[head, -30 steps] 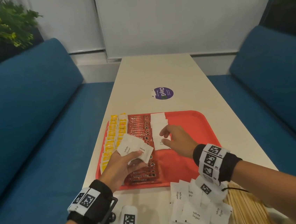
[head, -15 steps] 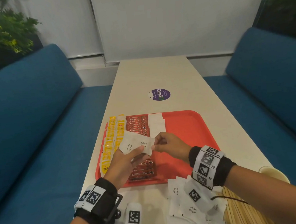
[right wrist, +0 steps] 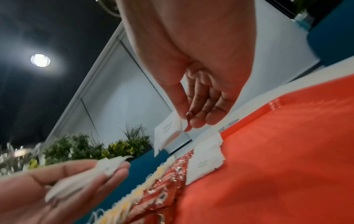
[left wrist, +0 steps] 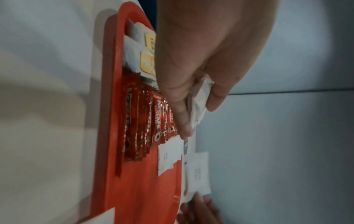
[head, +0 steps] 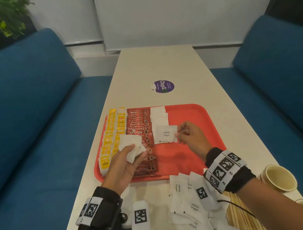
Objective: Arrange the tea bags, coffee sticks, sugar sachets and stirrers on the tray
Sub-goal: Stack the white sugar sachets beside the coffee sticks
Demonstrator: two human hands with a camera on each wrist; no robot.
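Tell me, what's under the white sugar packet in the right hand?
The sugar packet pinched by the right hand hangs above the red tray. Below it lie other sugar sachets in a row. Whatever sits directly beneath the held packet is covered.

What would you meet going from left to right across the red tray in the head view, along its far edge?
Yellow tea bags → red coffee sticks → white sugar sachets → bare part of the tray.

Tea bags (head: 110, 138) left of coffee sticks (head: 139, 127) on tray (head: 194, 121)
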